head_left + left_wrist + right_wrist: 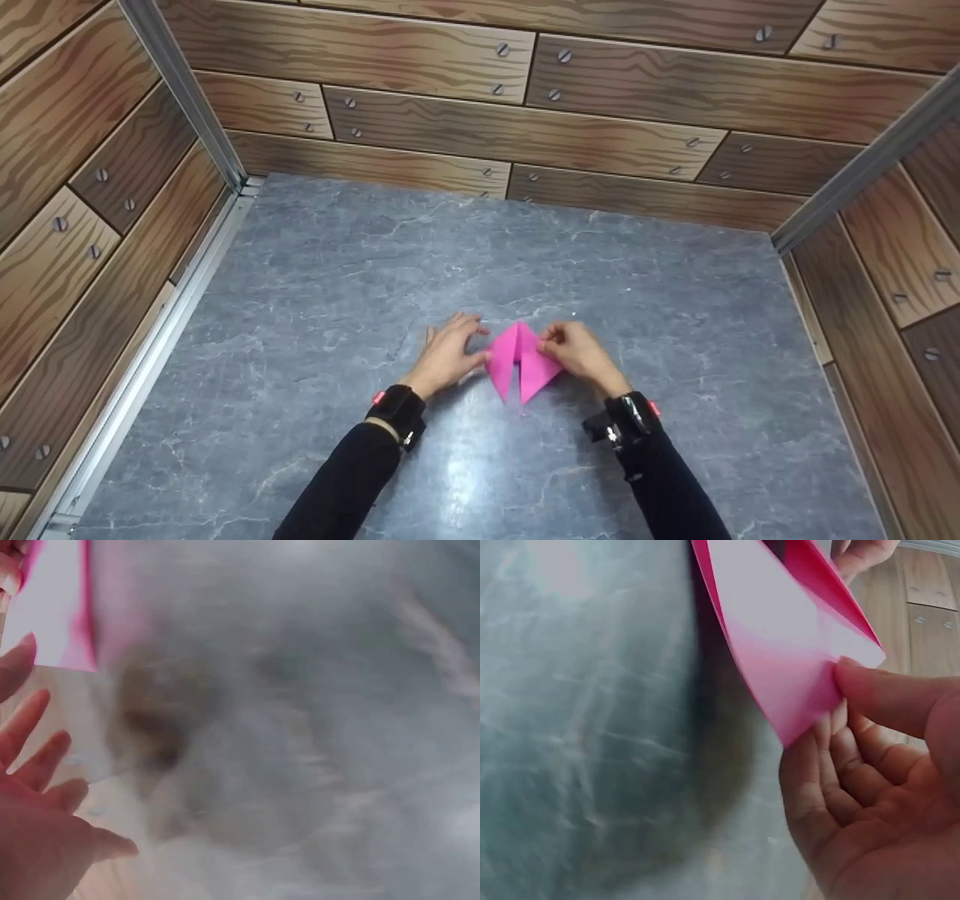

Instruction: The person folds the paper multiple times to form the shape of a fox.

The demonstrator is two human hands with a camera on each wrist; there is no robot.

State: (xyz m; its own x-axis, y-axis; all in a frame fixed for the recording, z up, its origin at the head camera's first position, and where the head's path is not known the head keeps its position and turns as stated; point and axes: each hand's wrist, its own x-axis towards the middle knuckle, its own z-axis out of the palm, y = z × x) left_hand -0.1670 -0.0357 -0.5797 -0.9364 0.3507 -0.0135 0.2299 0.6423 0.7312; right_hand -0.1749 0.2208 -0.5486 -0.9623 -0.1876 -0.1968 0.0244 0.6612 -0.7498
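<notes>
A folded pink paper, with a pointed top and two flaps parted by a slit, is between my two hands over the grey surface. My right hand pinches its right side; in the right wrist view the thumb lies on the paper's face with the other fingers curled behind. On the other side is my left hand, its fingers spread and its thumb tip right at the paper's left edge. The left wrist view shows those fingers apart from one another, beside the paper.
Grey marbled tabletop extends around the hands. Wood-patterned panels rise at the back and along both sides, with metal posts at the corners. Each wrist wears a black strapped camera.
</notes>
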